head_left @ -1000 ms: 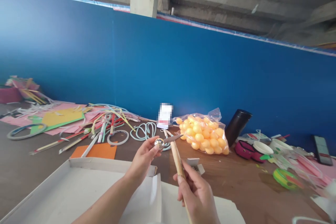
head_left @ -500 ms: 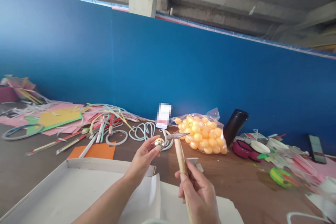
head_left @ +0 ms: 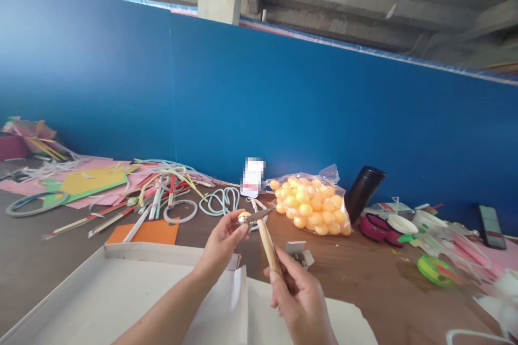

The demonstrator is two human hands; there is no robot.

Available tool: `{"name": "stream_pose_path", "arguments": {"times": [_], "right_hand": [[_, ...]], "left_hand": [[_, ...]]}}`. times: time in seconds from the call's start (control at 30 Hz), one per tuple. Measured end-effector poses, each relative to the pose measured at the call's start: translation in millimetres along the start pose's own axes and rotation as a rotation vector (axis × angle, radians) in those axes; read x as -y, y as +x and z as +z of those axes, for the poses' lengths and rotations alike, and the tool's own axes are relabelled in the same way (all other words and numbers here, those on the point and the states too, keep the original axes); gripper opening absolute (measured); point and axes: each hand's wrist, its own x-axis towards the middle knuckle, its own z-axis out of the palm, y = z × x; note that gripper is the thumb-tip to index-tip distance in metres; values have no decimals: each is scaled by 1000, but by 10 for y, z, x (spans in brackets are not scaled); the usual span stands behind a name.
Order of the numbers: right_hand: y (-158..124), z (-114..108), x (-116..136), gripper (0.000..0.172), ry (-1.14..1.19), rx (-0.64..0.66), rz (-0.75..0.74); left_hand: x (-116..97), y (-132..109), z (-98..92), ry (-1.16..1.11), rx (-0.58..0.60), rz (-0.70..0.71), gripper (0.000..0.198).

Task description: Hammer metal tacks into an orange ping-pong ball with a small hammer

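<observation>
Between the thumb and fingers of my left hand (head_left: 224, 237) is a small yellow ball (head_left: 244, 215) with a shiny silver part on its lower side. My right hand (head_left: 297, 291) grips a hammer by its light wooden handle (head_left: 267, 245). The dark hammer head (head_left: 259, 215) lies against or very near the silver part; I cannot tell whether they touch. Just past my right hand stands a small open white box (head_left: 297, 254) with small metallic pieces inside. Both hands are above a large white cardboard tray (head_left: 154, 250).
A clear bag of orange balls (head_left: 309, 207) lies behind the hammer, beside a leaning black bottle (head_left: 364, 194). Coloured paper (head_left: 91, 183) and plastic tubes (head_left: 220, 201) cover the left. A green tape roll (head_left: 437, 269) and a phone (head_left: 491, 226) are right. A blue panel (head_left: 283, 102) closes the back.
The hammer has moved left and slightly down, bringing its head to the silver part of the ball. The small box behind my right hand is now more visible. My left hand has barely moved.
</observation>
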Motion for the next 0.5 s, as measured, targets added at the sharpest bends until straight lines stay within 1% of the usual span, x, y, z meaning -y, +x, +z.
{"name": "stream_pose_path", "arguments": {"times": [0.13, 0.3, 0.4, 0.5], "right_hand": [[1, -20, 7, 51, 23, -20, 3], [9, -20, -13, 47, 15, 41, 30], [9, -6, -10, 51, 25, 13, 16], [9, 8, 2, 50, 9, 11, 15]], "left_hand": [[49, 11, -18, 27, 4, 19, 43], [75, 13, -21, 83, 11, 38, 45], [78, 10, -19, 122, -4, 55, 46], [73, -2, -16, 186, -2, 67, 46]]}}
